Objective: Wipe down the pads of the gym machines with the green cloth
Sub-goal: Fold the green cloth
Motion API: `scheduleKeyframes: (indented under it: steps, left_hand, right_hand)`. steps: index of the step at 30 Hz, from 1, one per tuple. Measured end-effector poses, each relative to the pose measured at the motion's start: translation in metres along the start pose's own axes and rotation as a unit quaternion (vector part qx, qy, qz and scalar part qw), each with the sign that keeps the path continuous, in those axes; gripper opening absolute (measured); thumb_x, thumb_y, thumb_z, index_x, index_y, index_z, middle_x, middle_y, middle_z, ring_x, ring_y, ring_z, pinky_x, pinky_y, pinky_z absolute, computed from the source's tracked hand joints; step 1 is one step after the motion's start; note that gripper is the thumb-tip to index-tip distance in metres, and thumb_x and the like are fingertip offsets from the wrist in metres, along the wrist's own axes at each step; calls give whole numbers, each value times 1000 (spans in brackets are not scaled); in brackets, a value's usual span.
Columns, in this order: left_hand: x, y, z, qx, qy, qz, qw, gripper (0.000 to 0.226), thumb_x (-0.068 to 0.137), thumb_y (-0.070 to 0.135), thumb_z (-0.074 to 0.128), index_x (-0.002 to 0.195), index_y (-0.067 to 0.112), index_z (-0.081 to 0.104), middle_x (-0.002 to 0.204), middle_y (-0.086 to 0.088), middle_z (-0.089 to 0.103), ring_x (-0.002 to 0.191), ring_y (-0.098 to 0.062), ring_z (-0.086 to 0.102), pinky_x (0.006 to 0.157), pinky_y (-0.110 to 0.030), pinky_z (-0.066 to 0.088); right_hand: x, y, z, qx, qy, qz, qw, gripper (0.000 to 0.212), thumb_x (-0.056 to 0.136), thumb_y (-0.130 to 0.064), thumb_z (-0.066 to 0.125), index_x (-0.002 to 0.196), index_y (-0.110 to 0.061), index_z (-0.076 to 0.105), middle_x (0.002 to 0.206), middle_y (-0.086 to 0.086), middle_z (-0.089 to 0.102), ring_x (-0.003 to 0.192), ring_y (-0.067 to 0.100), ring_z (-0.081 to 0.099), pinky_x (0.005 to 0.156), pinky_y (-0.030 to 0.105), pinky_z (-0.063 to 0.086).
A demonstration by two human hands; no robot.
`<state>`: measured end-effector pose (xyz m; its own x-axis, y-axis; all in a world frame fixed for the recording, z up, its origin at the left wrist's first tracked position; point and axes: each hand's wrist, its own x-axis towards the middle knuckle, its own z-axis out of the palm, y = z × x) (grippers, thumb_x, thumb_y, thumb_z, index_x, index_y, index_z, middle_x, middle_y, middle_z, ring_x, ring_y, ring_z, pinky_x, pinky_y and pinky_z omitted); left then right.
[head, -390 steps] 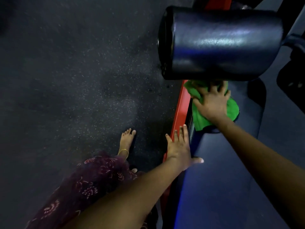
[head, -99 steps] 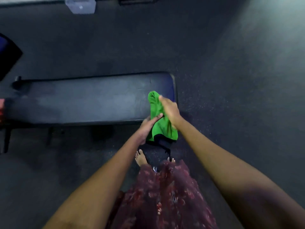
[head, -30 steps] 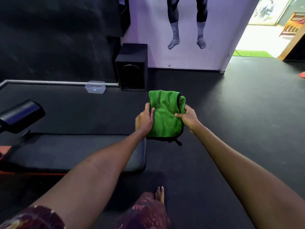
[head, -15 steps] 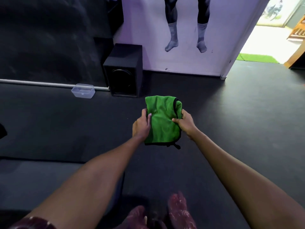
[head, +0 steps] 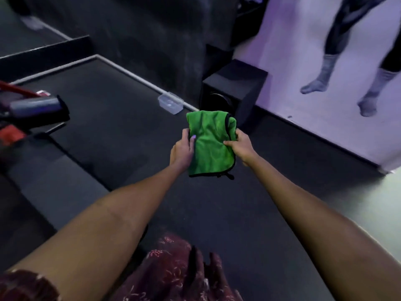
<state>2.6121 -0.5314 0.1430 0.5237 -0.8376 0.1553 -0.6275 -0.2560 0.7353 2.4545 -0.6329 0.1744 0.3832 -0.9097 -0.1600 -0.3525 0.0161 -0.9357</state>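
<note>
While both hands, left (head: 181, 152) and right (head: 243, 148), still pinch the folded cloth (head: 211, 144) in mid-air, the view has swung left, bringing a roller pad (head: 36, 109) back into sight, probably the next wipe.

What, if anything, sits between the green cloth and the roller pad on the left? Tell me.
Nothing visible does. The green cloth is held in the air by the left hand and right hand. Between it and the roller pad at the left edge lies only bare dark floor. The clear plastic box sits farther back, off that line.
</note>
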Motion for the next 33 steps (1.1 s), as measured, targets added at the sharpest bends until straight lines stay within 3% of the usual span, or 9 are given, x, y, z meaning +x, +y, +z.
scheduleKeyframes:
  steps: [10,22,33]
  left_hand:
    - [129,-59,9,20,81,-99,992,34,102,31,36,126,8,41,97,-25,65,88,-44,61,68,-43,43]
    - [318,-101,1,8,129,-170,977,34,102,30,37,127,8,42,102,-24,65,93,-44,60,73,-44,43]
    - [491,-144,-13,29,192,-242,951,32,103,31,36,126,9,42,104,-21,65,95,-42,60,70,-38,38]
  right_hand:
    - [188,-6,68,-33,-116,-38,992,40,75,0,69,107,-23,62,111,6,68,106,24,62,97,47,47]
    - [395,-67,131,-58,-203,-38,977,55,74,-1,72,125,-11,57,120,8,65,111,24,60,100,46,46]
    - [585,-130,204,-74,-310,-88,944,49,80,7,67,126,-3,54,118,9,62,111,24,57,90,30,45]
